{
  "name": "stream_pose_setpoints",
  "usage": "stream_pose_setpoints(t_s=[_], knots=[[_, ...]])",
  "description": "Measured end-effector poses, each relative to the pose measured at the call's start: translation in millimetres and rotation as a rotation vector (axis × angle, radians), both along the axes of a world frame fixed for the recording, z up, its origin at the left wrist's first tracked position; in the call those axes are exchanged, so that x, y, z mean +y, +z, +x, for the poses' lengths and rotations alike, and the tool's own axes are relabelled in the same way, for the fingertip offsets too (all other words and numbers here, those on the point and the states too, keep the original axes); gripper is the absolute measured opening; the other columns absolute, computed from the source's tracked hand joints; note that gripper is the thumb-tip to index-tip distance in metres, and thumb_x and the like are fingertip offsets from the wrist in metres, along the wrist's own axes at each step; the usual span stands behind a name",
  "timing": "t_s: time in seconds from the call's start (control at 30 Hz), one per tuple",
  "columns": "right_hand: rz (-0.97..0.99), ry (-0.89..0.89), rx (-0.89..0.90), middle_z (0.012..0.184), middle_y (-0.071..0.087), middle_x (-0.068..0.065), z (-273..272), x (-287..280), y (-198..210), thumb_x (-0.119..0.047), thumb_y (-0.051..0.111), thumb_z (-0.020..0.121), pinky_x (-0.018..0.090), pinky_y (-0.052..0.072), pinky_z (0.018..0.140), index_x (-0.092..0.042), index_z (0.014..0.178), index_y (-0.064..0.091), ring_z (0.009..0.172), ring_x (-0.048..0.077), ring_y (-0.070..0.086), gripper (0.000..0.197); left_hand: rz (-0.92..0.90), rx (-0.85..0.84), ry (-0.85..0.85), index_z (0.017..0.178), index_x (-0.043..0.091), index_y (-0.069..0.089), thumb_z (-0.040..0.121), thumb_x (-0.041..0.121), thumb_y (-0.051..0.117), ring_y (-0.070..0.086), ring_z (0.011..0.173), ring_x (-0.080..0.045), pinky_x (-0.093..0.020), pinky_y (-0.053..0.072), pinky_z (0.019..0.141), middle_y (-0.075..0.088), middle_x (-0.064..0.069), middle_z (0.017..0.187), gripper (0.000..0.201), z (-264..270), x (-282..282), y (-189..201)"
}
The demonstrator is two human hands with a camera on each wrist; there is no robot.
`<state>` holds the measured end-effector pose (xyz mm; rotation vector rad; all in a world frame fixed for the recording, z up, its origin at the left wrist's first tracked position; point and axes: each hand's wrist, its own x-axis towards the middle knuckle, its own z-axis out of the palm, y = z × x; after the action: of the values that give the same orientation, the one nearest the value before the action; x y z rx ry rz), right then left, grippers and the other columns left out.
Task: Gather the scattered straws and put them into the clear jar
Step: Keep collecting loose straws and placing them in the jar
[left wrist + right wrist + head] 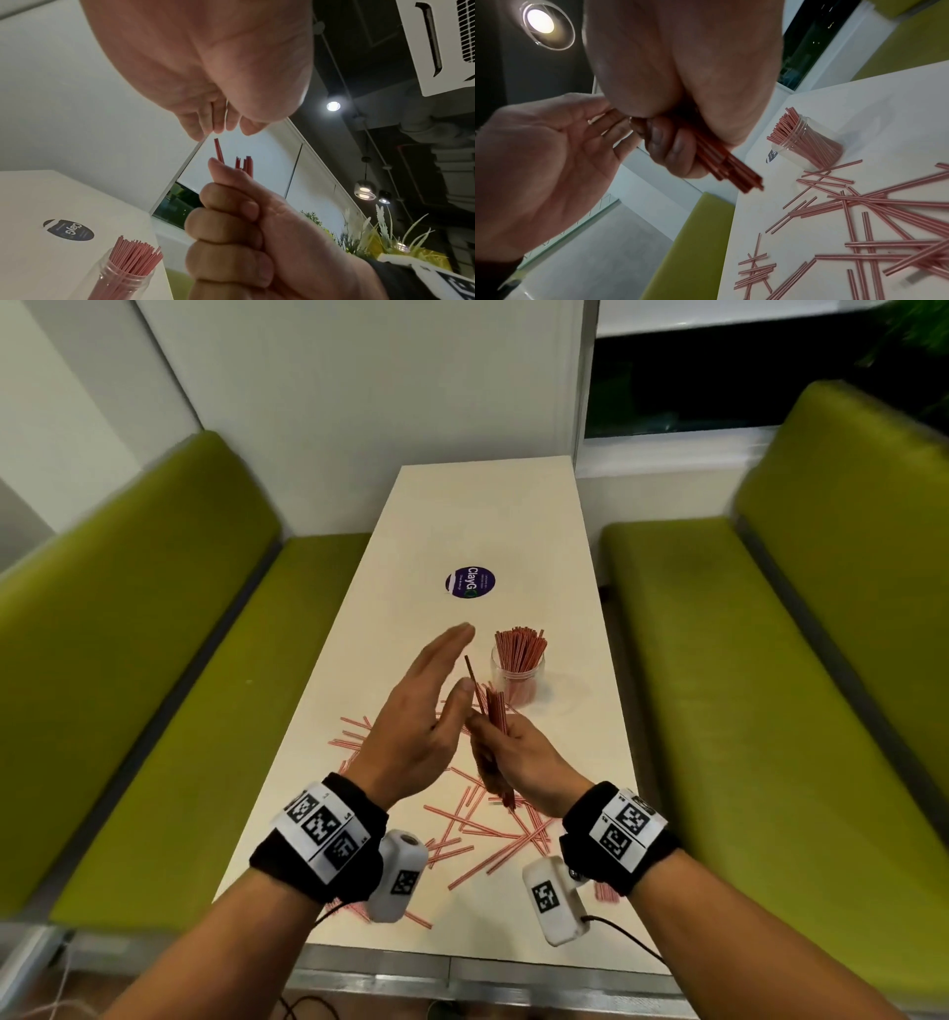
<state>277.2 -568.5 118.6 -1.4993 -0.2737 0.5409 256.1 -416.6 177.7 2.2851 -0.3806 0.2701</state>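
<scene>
The right hand [518, 757] is closed round a bundle of straws [495, 711] held just on the near side of the clear jar [517, 677], while the left hand [421, 711], fingers straight and flat, holds nothing and stands beside the bundle with one straw poking above the rest. The step appears to be evening the ends; tapping them level before lowering the bundle should help it clear the jar's already crowded mouth. The straws are thin, pink-and-red striped; many lie crisscrossed on the table [488, 505] nearer than the jar.
</scene>
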Motion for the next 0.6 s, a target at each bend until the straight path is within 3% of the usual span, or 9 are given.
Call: stream_pose_setpoints(t_s=[0.2,0.3,0.4,0.47,0.53,0.6], knots=[[0.022,0.043,0.003,0.053,0.040,0.011,1,-6,-5,-0.038,0.043,0.106,0.030,0.034,0.046,-0.006,0.079,0.051,0.043,0.020,0.036,0.042,0.146,0.011,-0.097,0.147,0.027,0.046,0.104,0.026,0.039,0.048,0.133,-0.006,-0.026,0.043,0.110,0.052,0.008,0.147,0.043,-14,-9,0],[0.025,0.039,0.018,0.051,0.037,0.006,4,-3,-8,-0.031,0.041,0.108,0.031,0.027,0.047,-0.008,0.070,0.045,0.042,0.018,0.030,0.044,0.216,0.003,-0.116,0.148,0.030,0.044,0.104,0.027,0.039,0.050,0.130,-0.006,-0.024,0.045,0.107,0.050,0.010,0.148,0.044,-19,-6,-3],[0.042,0.037,0.048,0.052,0.036,0.001,5,-1,-9,-0.025,0.039,0.108,0.033,0.022,0.050,-0.004,0.070,0.046,0.045,0.016,0.028,0.044,0.284,0.026,-0.118,0.146,0.032,0.047,0.104,0.033,0.037,0.046,0.135,-0.004,-0.026,0.042,0.110,0.049,0.012,0.149,0.043,-19,-2,-5],[0.075,0.009,0.055,0.054,0.038,0.001,5,2,-9,-0.033,0.043,0.107,0.033,0.026,0.052,0.001,0.074,0.049,0.048,0.017,0.030,0.047,0.192,0.060,-0.097,0.149,0.034,0.041,0.106,0.033,0.038,0.039,0.138,0.003,-0.017,0.035,0.112,0.043,0.016,0.153,0.043,-22,1,-9],[0.154,-0.054,0.063,0.054,0.036,0.002,6,5,-6,-0.042,0.046,0.104,0.034,0.031,0.054,-0.006,0.065,0.047,0.049,0.019,0.033,0.054,0.011,0.120,0.022,0.151,0.034,0.038,0.106,0.034,0.040,0.038,0.137,0.007,-0.013,0.033,0.110,0.042,0.019,0.152,0.045,-24,7,-20],[0.202,-0.152,0.031,0.053,0.039,0.003,9,10,-4,-0.046,0.046,0.104,0.038,0.042,0.062,-0.016,0.056,0.042,0.053,0.022,0.043,0.057,-0.176,0.285,0.172,0.149,0.027,0.043,0.106,0.031,0.042,0.047,0.133,0.000,-0.021,0.039,0.110,0.048,0.013,0.148,0.042,-25,14,-37]])
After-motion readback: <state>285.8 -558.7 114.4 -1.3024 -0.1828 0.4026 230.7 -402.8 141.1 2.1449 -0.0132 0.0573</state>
